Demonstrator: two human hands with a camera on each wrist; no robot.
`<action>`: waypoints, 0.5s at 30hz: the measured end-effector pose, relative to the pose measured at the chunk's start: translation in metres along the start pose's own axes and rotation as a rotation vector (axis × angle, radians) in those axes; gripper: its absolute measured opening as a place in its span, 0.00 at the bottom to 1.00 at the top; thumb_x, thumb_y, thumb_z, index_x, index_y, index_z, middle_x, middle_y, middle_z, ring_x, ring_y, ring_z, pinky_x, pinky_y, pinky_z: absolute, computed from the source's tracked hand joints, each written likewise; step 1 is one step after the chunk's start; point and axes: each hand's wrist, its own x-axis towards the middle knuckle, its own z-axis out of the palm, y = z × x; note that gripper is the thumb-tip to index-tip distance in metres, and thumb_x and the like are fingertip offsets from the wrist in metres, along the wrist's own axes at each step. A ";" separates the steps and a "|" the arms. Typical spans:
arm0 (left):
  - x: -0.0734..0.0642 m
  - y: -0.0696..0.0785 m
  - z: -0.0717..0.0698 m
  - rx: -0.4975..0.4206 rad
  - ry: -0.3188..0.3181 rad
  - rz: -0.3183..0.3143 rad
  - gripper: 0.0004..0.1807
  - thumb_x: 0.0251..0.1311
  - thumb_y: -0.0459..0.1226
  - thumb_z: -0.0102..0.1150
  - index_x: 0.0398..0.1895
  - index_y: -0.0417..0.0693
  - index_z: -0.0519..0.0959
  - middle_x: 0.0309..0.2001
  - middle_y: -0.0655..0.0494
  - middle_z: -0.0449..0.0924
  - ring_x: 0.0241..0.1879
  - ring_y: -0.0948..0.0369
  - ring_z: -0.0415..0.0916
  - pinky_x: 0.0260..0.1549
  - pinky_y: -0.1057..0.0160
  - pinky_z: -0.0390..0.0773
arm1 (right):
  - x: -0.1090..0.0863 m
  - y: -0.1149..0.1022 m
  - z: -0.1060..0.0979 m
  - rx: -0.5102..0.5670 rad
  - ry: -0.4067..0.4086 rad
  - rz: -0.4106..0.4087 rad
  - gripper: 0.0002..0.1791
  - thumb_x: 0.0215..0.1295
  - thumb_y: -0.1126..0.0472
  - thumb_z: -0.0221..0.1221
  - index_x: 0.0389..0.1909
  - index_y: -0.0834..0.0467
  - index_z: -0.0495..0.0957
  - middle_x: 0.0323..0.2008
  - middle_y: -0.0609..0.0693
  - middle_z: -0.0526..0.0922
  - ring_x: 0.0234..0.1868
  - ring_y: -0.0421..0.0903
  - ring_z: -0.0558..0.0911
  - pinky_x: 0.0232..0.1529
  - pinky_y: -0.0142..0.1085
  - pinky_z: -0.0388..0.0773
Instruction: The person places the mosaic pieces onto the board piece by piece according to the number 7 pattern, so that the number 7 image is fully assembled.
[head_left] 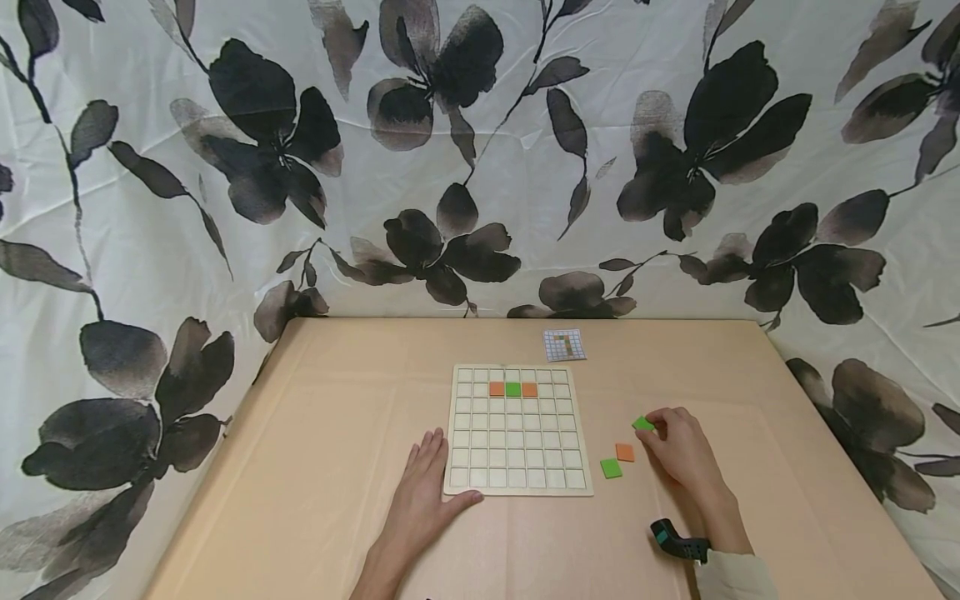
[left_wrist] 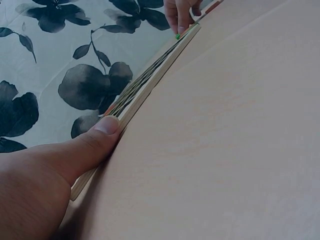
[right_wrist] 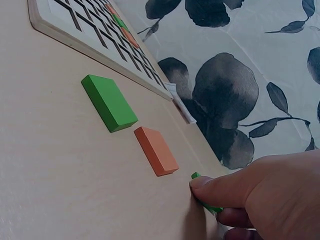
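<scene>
Behind the fingers of both hands hangs a thin, creased white cloth (head_left: pixel 555 37) printed with dark, watery flowers. Under them spreads a smooth, pale tabletop (head_left: pixel 337 383). The board (head_left: pixel 515 438), a flat, light slab with a rounded corner and a grid of square cells, lies between the two hands. The left hand (head_left: pixel 429 496) has its fingers straight along the board's left edge, the thumb resting on its near corner. The right hand (head_left: pixel 682 450) pinches a green tile (head_left: pixel 642 424) between thumb and fingers; whether that tile touches the tabletop I cannot tell. Well ahead of the right fingers and to their left lies a gridded card (head_left: pixel 565 345). Near those fingers, leftward and closer to the person, lie a matte, thick-sided orange block (head_left: pixel 625 452) and, just past it, a green block (head_left: pixel 611 468). Ahead of the left fingers, three coloured squares (head_left: pixel 513 389), orange, green, orange, sit side by side on the board.
</scene>
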 end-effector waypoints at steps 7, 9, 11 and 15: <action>0.000 0.000 0.000 0.001 -0.004 -0.003 0.58 0.49 0.66 0.66 0.75 0.37 0.61 0.77 0.42 0.58 0.79 0.49 0.52 0.82 0.54 0.48 | 0.001 0.000 0.000 0.017 -0.002 -0.005 0.19 0.64 0.61 0.65 0.50 0.70 0.76 0.38 0.60 0.77 0.37 0.51 0.73 0.35 0.38 0.74; 0.000 0.000 0.000 -0.002 -0.005 -0.004 0.58 0.49 0.66 0.66 0.75 0.37 0.61 0.77 0.42 0.58 0.79 0.49 0.51 0.82 0.54 0.48 | 0.002 -0.001 0.000 0.022 -0.002 -0.005 0.18 0.64 0.62 0.65 0.49 0.69 0.76 0.37 0.59 0.77 0.36 0.50 0.73 0.34 0.36 0.72; 0.000 0.001 -0.001 -0.004 -0.004 -0.004 0.58 0.49 0.66 0.66 0.75 0.37 0.62 0.77 0.42 0.58 0.79 0.49 0.51 0.82 0.54 0.47 | 0.002 -0.001 0.001 0.027 0.000 -0.005 0.18 0.64 0.62 0.65 0.49 0.69 0.76 0.36 0.58 0.77 0.35 0.50 0.73 0.33 0.35 0.71; 0.001 0.000 0.000 -0.002 -0.006 -0.004 0.58 0.49 0.66 0.66 0.74 0.36 0.62 0.77 0.41 0.58 0.79 0.49 0.51 0.82 0.55 0.47 | 0.002 -0.002 0.000 0.041 0.000 0.002 0.16 0.65 0.63 0.65 0.49 0.67 0.75 0.35 0.56 0.77 0.34 0.49 0.73 0.31 0.33 0.70</action>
